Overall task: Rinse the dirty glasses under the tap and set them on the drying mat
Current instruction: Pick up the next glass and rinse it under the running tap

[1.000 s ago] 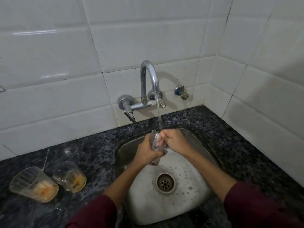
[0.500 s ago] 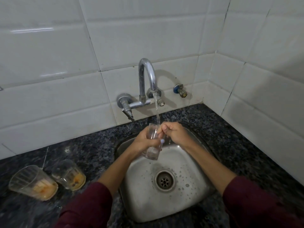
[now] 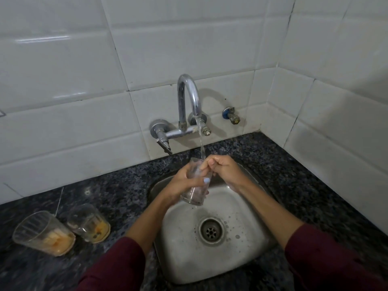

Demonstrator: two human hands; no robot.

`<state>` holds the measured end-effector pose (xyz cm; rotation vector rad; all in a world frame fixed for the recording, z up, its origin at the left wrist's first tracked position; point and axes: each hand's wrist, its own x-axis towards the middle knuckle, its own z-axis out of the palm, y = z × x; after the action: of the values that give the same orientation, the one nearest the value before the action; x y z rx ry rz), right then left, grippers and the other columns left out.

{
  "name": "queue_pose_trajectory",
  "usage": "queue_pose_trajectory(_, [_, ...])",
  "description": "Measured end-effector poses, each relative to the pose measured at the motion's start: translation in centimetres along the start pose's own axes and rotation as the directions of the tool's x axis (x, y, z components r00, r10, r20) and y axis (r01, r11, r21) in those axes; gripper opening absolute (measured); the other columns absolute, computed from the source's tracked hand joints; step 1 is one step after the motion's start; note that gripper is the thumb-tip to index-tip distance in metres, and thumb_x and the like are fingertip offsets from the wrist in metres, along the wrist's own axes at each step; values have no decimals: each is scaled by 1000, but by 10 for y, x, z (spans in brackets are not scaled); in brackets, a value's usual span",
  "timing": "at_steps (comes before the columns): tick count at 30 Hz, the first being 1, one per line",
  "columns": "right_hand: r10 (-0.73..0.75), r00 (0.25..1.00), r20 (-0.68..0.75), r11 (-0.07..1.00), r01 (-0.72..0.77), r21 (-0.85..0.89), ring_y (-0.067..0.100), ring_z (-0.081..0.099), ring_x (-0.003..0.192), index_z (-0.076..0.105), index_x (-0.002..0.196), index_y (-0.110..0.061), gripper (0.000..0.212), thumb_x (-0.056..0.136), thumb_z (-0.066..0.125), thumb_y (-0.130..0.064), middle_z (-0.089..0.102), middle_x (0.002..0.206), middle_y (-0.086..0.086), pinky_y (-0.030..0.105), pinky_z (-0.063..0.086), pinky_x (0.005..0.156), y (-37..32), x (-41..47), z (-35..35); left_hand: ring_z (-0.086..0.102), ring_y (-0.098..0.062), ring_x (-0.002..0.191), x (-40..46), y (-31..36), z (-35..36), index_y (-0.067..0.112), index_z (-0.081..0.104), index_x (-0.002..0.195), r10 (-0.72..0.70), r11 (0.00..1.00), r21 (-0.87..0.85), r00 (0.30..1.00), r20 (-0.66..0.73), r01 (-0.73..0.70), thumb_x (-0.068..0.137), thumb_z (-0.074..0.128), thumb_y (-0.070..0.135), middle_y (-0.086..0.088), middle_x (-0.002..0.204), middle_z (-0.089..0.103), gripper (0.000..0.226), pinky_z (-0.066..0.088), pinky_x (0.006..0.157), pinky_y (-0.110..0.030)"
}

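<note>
Gripping the clear glass (image 3: 196,181) around its side, the left hand (image 3: 184,182) holds it tilted over the sink (image 3: 247,259), under the running tap (image 3: 189,101). The right hand (image 3: 223,170) has curled fingers at the rim. Two dirty glasses (image 3: 60,233) stand on the counter (image 3: 294,164) at left.
</note>
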<state>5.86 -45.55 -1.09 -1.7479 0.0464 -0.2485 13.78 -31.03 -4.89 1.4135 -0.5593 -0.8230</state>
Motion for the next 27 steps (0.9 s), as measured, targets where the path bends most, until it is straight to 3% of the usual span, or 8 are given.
queue_pose_trajectory(4, [25, 997, -68, 969, -41, -243, 16, 65, 66, 69, 76, -14, 31, 96, 46, -10, 69, 70, 10, 23, 52, 64, 4, 3, 7, 64, -18, 97, 2, -5, 8, 20, 48, 122, 144, 890, 454, 964, -225, -27, 55, 82, 32, -3, 110, 64, 76, 52, 82, -33])
queue_pose_trajectory(8, [56, 980, -193, 847, -149, -511, 17, 61, 72, 67, 82, -3, 22, 92, 48, -10, 71, 82, 12, 18, 40, 58, 7, 7, 19, 61, -25, 100, -2, -10, 23, 24, 32, 130, 277, 682, 731, 911, -305, 37, 62, 68, 49, -4, 117, 60, 81, 51, 82, -40])
queue_pose_trajectory(11, [99, 979, -181, 937, -152, -314, 12, 61, 63, 66, 78, -8, 26, 94, 46, -10, 71, 75, 10, 13, 45, 49, 4, 6, 16, 60, -21, 99, -3, -4, 19, 23, 33, 132, 229, 747, 665, 941, -251, -4, 63, 73, 49, 1, 113, 58, 84, 50, 84, -37])
queue_pose_trajectory(13, [74, 991, -111, 991, -86, -106, 5, 61, 57, 65, 74, -12, 29, 96, 46, -9, 67, 67, 6, 13, 46, 52, 2, 3, 8, 64, -20, 97, -3, 2, 7, 21, 44, 127, 102, 935, 353, 984, -149, -44, 60, 82, 38, -2, 113, 61, 79, 53, 83, -35])
queue_pose_trajectory(15, [51, 998, -37, 999, -51, 18, -2, 58, 55, 64, 73, -13, 32, 96, 43, -6, 65, 60, -3, 9, 42, 56, 2, 0, 6, 67, -22, 83, -5, 2, -1, 16, 52, 116, 4, 999, 38, 1000, -23, -4, 60, 83, 23, -8, 103, 62, 65, 56, 69, -37])
queue_pose_trajectory(16, [63, 998, -19, 998, -62, 23, -3, 58, 54, 64, 73, -12, 33, 96, 42, -5, 65, 58, -5, 8, 41, 55, 2, 0, 7, 66, -22, 77, -5, 0, -2, 15, 53, 113, -12, 1000, 7, 1000, -7, 12, 61, 83, 19, -9, 97, 62, 60, 56, 66, -37])
queue_pose_trajectory(22, [84, 990, -111, 904, -122, -410, 15, 66, 74, 69, 78, -8, 27, 93, 48, -14, 69, 68, 2, 30, 53, 78, 9, 8, 14, 62, -20, 100, -3, -10, 5, 22, 38, 134, 146, 862, 506, 967, -210, -21, 54, 79, 41, -3, 117, 60, 92, 52, 87, -35])
queue_pose_trajectory(27, [247, 955, -166, 875, -293, -385, 15, 62, 69, 64, 67, -18, 25, 90, 57, -25, 66, 68, 2, 25, 46, 60, 6, 11, 24, 58, -24, 111, -2, -19, 14, 23, 26, 141, 111, 808, 587, 968, -226, 44, 63, 78, 41, -6, 127, 56, 96, 49, 93, -36])
